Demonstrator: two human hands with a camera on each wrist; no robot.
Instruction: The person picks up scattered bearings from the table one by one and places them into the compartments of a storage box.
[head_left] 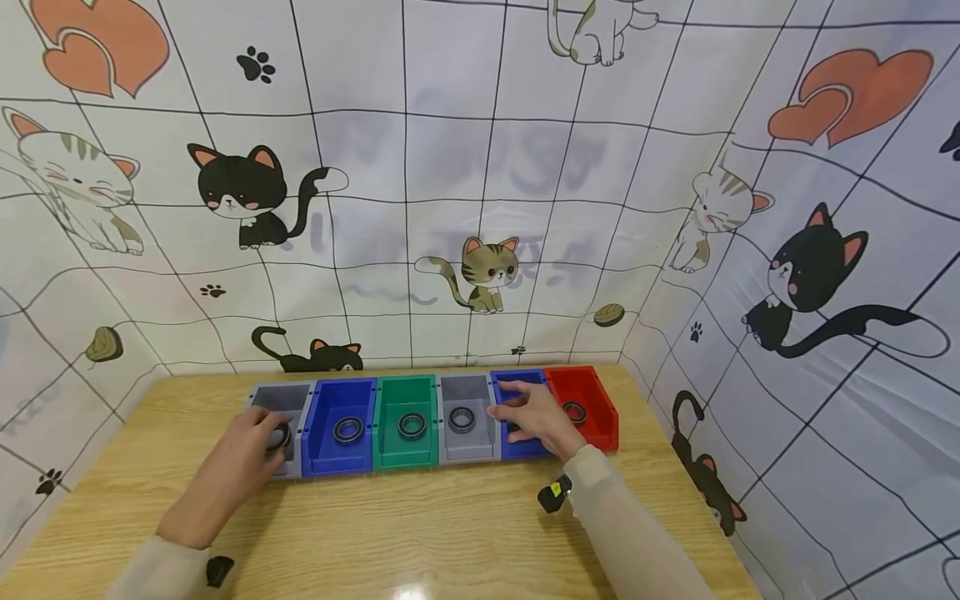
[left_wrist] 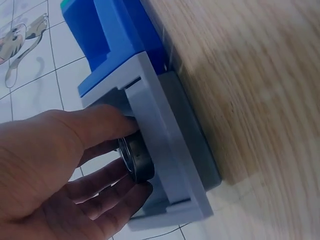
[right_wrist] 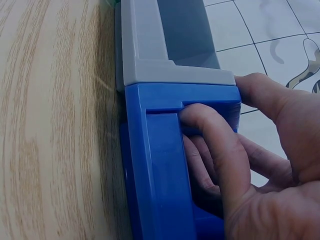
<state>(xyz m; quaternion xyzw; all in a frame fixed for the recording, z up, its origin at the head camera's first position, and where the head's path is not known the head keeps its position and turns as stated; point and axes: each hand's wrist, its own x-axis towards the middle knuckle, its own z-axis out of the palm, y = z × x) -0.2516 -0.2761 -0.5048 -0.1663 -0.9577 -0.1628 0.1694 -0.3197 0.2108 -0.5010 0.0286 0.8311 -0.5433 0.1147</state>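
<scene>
In the leftmost grey bin (head_left: pixel 292 392), my left hand (head_left: pixel 251 442) pinches a black-sided ball bearing (left_wrist: pixel 142 160) between thumb and fingers. The left wrist view shows this bearing tilted on edge, close behind the bin's front lip. My right hand (head_left: pixel 534 414) reaches into the right-hand blue bin (right_wrist: pixel 167 170). Its thumb bends over the front lip and some fingers curl down inside, while another finger lies across toward the neighbouring grey bin (head_left: pixel 468 387). Whatever is under the right fingers is dark and mostly hidden, so a grip there cannot be made out.
Bearings lie singly in the left blue bin (head_left: pixel 347 430), the green bin (head_left: pixel 407 392), the second grey bin and the red bin (head_left: pixel 581 383). The bins stand side by side in a row on the wooden table (head_left: pixel 405 525), before a cat-patterned curtain (head_left: pixel 450 167).
</scene>
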